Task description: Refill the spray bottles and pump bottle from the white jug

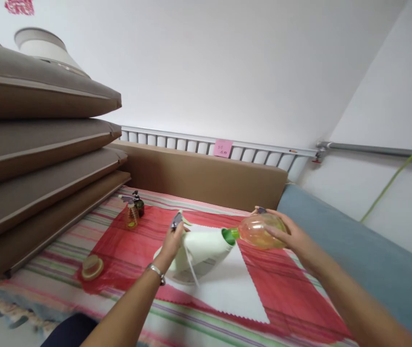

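Observation:
My left hand (174, 241) is closed on a trigger spray head (177, 220), and a thin white tube (192, 266) hangs down below it. Close against that hand is a pale green jug-like container (200, 248) with a grey see-through strip. I cannot tell whether the same hand also grips this container. My right hand (287, 229) is wrapped round a clear, yellow-orange tinted bottle (258, 232), tilted on its side. Its green neck points left, at the container's open mouth (228, 236). A small dark piece (261, 210) shows by the right fingers.
A white zigzag-edged cloth (242, 294) lies on a red cloth (281, 289) over striped fabric. Two pump or spray bottles (132, 216) and a round pale lid-like object (92, 267) stand left. Stacked cushions (47, 140), a brown board (206, 174) and a blue-grey padded surface (350, 246) border the area.

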`<control>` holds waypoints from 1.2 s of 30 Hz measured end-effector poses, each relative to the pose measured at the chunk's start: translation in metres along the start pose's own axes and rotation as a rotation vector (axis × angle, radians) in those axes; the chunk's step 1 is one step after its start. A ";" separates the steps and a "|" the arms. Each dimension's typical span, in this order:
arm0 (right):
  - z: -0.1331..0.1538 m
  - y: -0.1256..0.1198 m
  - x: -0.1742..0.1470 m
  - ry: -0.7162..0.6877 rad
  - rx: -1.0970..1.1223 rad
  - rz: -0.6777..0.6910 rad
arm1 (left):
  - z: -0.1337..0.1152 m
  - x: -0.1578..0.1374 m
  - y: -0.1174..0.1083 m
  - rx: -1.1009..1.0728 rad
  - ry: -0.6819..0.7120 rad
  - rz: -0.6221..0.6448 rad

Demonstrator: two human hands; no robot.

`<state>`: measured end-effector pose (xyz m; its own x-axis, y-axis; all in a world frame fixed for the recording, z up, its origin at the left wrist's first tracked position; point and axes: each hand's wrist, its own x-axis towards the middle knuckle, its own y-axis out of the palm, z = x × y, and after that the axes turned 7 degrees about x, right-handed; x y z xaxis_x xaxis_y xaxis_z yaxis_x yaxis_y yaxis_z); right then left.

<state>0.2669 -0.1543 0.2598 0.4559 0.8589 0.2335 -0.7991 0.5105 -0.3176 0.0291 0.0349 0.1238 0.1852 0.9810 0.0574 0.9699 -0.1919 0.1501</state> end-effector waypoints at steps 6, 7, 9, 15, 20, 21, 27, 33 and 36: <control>-0.086 0.028 -0.048 0.383 1.070 -0.132 | 0.012 0.003 -0.054 -0.260 -0.097 -0.090; -0.099 0.035 -0.060 0.460 1.153 -0.129 | 0.012 0.004 -0.059 -0.295 -0.097 -0.105; -0.122 0.047 -0.083 0.567 1.268 -0.111 | 0.013 0.006 -0.061 -0.348 -0.102 -0.125; -0.158 0.061 -0.127 0.638 1.419 -0.128 | 0.022 0.007 -0.034 -0.412 -0.149 -0.094; -0.160 0.070 -0.140 0.698 1.371 -0.138 | 0.027 0.001 -0.025 -0.382 -0.200 -0.026; -0.157 0.074 -0.141 0.698 1.366 -0.132 | 0.027 0.000 -0.025 -0.369 -0.198 -0.016; -0.129 0.108 -0.141 0.648 1.404 -0.049 | 0.018 -0.002 -0.038 -0.220 -0.086 -0.028; -0.114 0.132 -0.140 0.658 1.268 -0.048 | 0.008 -0.008 -0.065 -0.121 0.115 -0.234; -0.111 0.145 -0.139 0.676 1.164 -0.102 | 0.000 -0.018 -0.071 -0.097 0.181 -0.249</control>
<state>0.1310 -0.1955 0.0793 0.3655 0.8437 -0.3931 -0.4626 0.5311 0.7099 -0.0428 0.0310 0.1122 -0.0956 0.9789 0.1808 0.9605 0.0430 0.2748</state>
